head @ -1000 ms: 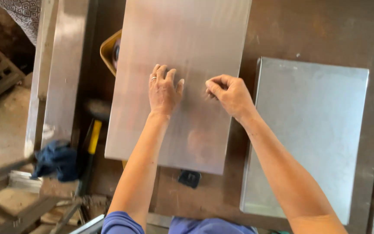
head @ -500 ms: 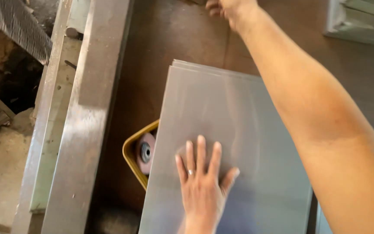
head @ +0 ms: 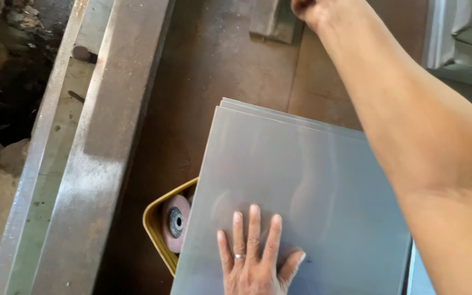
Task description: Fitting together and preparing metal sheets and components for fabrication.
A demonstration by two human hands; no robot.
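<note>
Left hand (head: 255, 259) flat, fingers spread, pressing top metal sheet (head: 301, 202); grasps nothing. Right hand (head: 307, 8) reaches far, grip hidden. Best keep stack still, palm firm.

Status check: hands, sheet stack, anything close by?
Left hand flat on top metal sheet, fingers spread. Right hand at the frame's top edge, grip unclear. Yellow tray with grinding wheel partly under the stack.

Tray (head: 157, 229) left of, under sheets (head: 301, 180)
</note>
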